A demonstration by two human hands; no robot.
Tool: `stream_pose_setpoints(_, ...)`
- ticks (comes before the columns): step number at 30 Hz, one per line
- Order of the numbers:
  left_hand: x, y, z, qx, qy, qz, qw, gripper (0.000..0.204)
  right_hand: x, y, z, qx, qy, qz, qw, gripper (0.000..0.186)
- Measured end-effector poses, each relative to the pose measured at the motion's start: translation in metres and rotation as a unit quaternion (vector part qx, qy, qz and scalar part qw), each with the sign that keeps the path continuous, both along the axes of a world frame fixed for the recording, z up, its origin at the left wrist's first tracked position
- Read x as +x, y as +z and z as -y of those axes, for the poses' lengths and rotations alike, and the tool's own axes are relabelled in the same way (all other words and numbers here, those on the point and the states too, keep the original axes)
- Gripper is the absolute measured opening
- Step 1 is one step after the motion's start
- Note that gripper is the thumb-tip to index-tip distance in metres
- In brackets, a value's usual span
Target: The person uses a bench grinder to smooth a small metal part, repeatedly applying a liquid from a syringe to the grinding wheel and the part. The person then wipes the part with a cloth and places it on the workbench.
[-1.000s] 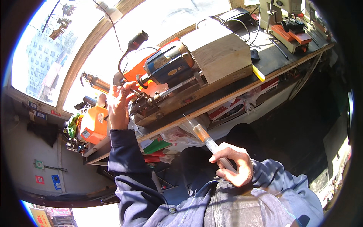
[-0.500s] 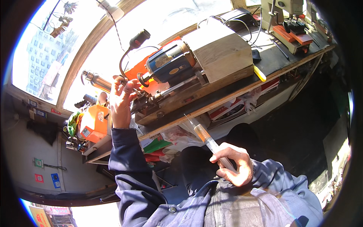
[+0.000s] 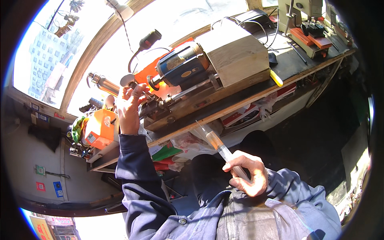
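My right hand (image 3: 249,172) is closed round the barrel of a syringe (image 3: 219,146). Amber fluid shows at its front, and the thin needle slants up and left over the bench edge. My left hand (image 3: 129,108) is raised at the left end of a small bench machine with a blue motor (image 3: 182,64). Its fingers are bent together beside the machine's small wheel (image 3: 153,83). A round grey disc (image 3: 128,80) shows at the fingertips; what exactly they grip is partly hidden. Below the motor, a metal rod (image 3: 196,89) runs along the machine's base.
A wooden box cover (image 3: 236,54) sits on the machine's right part. A yellow handle (image 3: 276,78) juts over the bench edge. An orange box (image 3: 101,129) stands by my left wrist, a metal cylinder (image 3: 105,85) behind it. Another machine (image 3: 308,36) stands far right.
At my left fingertips the grey disc has turned its round face into view. The syringe stays nearly still in my right hand. The whole view has shifted slightly.
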State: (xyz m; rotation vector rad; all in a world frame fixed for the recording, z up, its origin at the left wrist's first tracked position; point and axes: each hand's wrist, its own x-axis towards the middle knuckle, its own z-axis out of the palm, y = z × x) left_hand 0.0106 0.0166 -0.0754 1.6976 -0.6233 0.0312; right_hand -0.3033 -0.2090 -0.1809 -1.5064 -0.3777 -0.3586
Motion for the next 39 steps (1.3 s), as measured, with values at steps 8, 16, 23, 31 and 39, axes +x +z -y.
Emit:
stream_pose_setpoints(8,-0.003,0.001,-0.003,-0.053,-0.047,-0.042,0.997,0.038,0.000,-0.002,-0.004,0.023,-0.022,0.000,1.000,0.035)
stream_pose_setpoints(16,-0.001,0.000,0.002,0.001,0.038,-0.006,0.999,0.036,0.000,-0.002,-0.002,0.001,-0.007,0.006,1.000,0.041)
stream_pose_setpoints(23,-0.003,0.000,-0.002,-0.039,-0.036,-0.030,0.998,0.050,0.000,-0.001,-0.003,0.012,-0.008,0.010,1.000,0.041)
stream_pose_setpoints(31,-0.001,-0.010,-0.001,-0.043,0.028,0.003,0.999,0.038,-0.001,-0.003,-0.001,0.005,-0.013,0.005,1.000,0.039)
stream_pose_setpoints(39,0.002,-0.011,0.002,-0.037,0.023,0.017,0.999,0.048,0.001,-0.001,-0.002,0.005,0.015,-0.010,1.000,0.038)
